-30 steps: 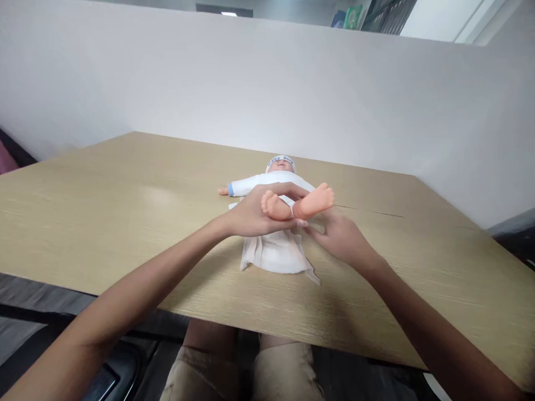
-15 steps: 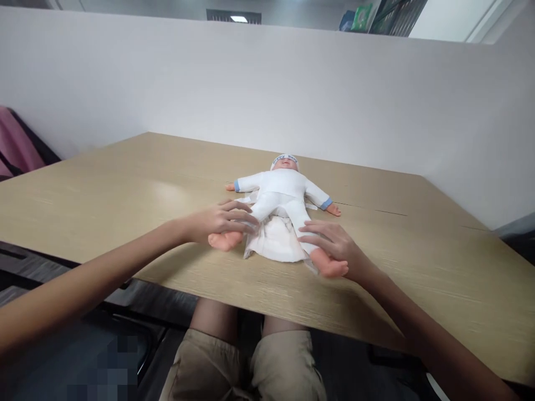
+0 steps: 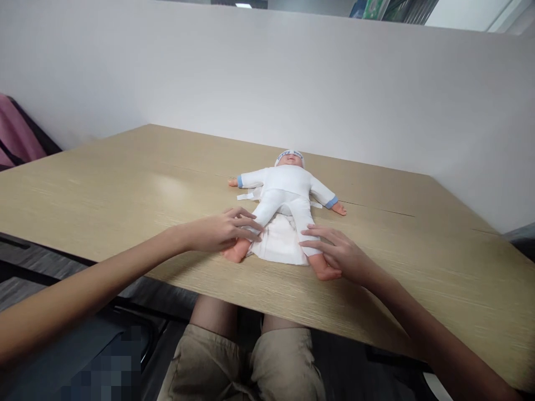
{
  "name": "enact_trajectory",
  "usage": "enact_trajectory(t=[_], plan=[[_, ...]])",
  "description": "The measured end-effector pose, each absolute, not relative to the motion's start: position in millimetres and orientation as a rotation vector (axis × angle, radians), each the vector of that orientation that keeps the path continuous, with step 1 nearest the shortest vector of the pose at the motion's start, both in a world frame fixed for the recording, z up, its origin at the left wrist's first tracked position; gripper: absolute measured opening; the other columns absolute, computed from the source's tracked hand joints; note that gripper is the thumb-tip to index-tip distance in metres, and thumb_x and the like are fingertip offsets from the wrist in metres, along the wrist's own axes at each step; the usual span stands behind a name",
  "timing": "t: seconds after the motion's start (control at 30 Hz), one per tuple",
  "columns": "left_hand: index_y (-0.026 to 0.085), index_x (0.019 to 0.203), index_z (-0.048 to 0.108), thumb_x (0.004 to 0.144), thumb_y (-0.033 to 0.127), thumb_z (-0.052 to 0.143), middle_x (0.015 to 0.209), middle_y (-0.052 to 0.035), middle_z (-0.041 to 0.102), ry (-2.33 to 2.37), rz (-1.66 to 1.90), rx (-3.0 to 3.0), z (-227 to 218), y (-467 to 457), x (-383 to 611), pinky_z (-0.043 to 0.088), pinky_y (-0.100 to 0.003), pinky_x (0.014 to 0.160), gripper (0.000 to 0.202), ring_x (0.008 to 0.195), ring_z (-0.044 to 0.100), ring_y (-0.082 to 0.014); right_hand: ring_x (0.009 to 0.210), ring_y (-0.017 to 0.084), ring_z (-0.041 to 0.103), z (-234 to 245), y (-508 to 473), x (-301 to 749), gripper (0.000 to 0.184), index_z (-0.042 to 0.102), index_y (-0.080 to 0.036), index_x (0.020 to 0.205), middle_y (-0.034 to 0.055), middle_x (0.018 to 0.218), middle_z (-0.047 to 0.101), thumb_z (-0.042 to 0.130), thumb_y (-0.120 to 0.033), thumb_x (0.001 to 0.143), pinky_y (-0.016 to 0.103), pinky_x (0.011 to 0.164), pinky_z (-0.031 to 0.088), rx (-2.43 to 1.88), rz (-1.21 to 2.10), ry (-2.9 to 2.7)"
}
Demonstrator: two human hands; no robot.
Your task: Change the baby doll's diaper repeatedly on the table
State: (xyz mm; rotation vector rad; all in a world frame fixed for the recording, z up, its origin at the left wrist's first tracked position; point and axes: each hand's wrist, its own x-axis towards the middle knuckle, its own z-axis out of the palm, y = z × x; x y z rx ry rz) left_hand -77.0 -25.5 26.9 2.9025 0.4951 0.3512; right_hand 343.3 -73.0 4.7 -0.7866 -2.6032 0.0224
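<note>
A baby doll [image 3: 288,181] in a white outfit with blue cuffs and a lettered white hat lies on its back, legs apart and feet towards me. Under its hips and between its legs a white diaper [image 3: 280,242] is spread open, its fastening tabs [image 3: 246,196] sticking out beside the waist. My left hand [image 3: 225,229] is closed loosely over the doll's lower leg on the left, just above the foot. Over the lower leg on the right, the fingers of my right hand [image 3: 334,245] are curled in the same way. Both thumbs are mostly hidden.
The doll lies on a wooden table [image 3: 125,184] whose front edge runs above my knees. A pale partition wall [image 3: 251,78] rises behind it. Pink cloth [image 3: 19,131] hangs at the far left, and a dark chair seat [image 3: 96,340] stands below the table.
Both of the doll's feet have turned inward and lie closer to the diaper. My left hand has shifted slightly right and down with the leg. The view has tilted down a little.
</note>
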Motion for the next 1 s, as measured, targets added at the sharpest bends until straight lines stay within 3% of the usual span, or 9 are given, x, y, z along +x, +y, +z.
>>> enact_trajectory(t=[0.1,0.2,0.27,0.37,0.5,0.6,0.73,0.87,1.0], plan=[[0.034,0.15,0.07,0.108,0.028,0.062,0.156,-0.0036,0.071,0.61,0.355,2.84,34.0,-36.3,-69.1,0.047,-0.048,0.122,0.043,0.144,0.057,-0.0317,0.154,0.025,0.062,11.9,-72.3,344.6,0.048,0.078,-0.032,0.136,0.0061,0.155,0.072,0.043,-0.01,0.112,0.05,0.124,0.056,-0.836,0.198,-2.563],[0.027,0.146,0.07,0.103,0.056,0.073,0.15,-0.0095,0.073,0.732,0.369,2.887,31.0,-47.1,-56.3,0.046,-0.052,0.118,0.052,0.14,0.056,-0.0376,0.152,0.024,0.063,24.1,-78.5,339.1,0.047,0.077,-0.031,0.138,0.0053,0.153,0.074,0.039,-0.015,0.115,0.047,0.123,0.057,-0.925,0.336,-2.537],[0.023,0.14,0.071,0.102,0.055,0.075,0.145,-0.0124,0.073,0.817,0.384,2.951,24.7,-52.1,-47.9,0.047,-0.054,0.114,0.049,0.135,0.057,-0.0393,0.151,0.029,0.064,29.0,-86.9,330.1,0.036,0.072,-0.028,0.145,0.0092,0.153,0.073,0.05,-0.029,0.116,0.052,0.123,0.057,-1.008,0.3,-2.543],[0.022,0.127,0.072,0.104,0.033,0.071,0.136,-0.0123,0.074,0.903,0.4,3.005,16.8,-54.4,-39.7,0.048,-0.052,0.109,0.027,0.128,0.058,-0.0378,0.152,0.04,0.061,23.7,-101.4,312.5,0.055,0.064,-0.021,0.154,0.0178,0.155,0.07,0.071,-0.05,0.108,0.064,0.122,0.054,-1.083,0.077,-2.57],[0.021,0.117,0.073,0.106,0.025,0.059,0.12,-0.0089,0.076,0.886,0.483,2.902,19.5,-45.9,-39.2,0.049,-0.048,0.106,0.018,0.115,0.059,-0.0323,0.149,0.042,0.061,5.1,-109.5,296.0,0.038,0.069,-0.019,0.143,0.0198,0.144,0.073,0.068,-0.034,0.107,0.062,0.116,0.056,-1.111,-0.141,-2.517],[0.022,0.115,0.074,0.109,0.031,0.054,0.111,-0.0073,0.077,0.882,0.624,2.723,28.3,-31.1,-41.1,0.051,-0.043,0.099,0.023,0.106,0.062,-0.0288,0.131,0.037,0.07,4.1,-100.4,292.8,0.024,0.075,-0.023,0.124,0.0166,0.128,0.077,0.057,-0.021,0.108,0.054,0.106,0.06,-1.143,-0.123,-2.422],[0.022,0.111,0.074,0.109,0.045,0.056,0.112,-0.0065,0.077,0.942,0.846,2.457,42.4,-0.6,-33.4,0.051,-0.041,0.097,0.03,0.104,0.067,-0.0267,0.097,0.03,0.073,25.7,-68.2,291.9,0.02,0.073,-0.024,0.108,0.0109,0.103,0.078,0.054,-0.027,0.11,0.044,0.088,0.059,-1.189,0.071,-2.215],[0.022,0.107,0.071,0.108,0.055,0.054,0.118,-0.0079,0.075,1.007,1.035,2.233,53.0,44.6,-11.3,0.051,-0.041,0.099,0.037,0.114,0.064,-0.0286,0.103,0.029,0.072,47.5,-14.8,290.1,0.023,0.073,-0.023,0.103,0.0118,0.113,0.076,0.057,-0.039,0.109,0.043,0.097,0.055,-1.217,0.152,-1.983],[0.021,0.106,0.067,0.104,0.061,0.061,0.105,-0.0058,0.072,1.019,1.041,1.812,48.0,100.3,11.1,0.052,-0.04,0.098,0.04,0.105,0.066,-0.0278,0.106,0.03,0.069,49.9,48.9,285.4,0.028,0.073,-0.023,0.102,0.0098,0.11,0.076,0.058,-0.047,0.102,0.042,0.101,0.052,-1.33,0.348,-1.798]])
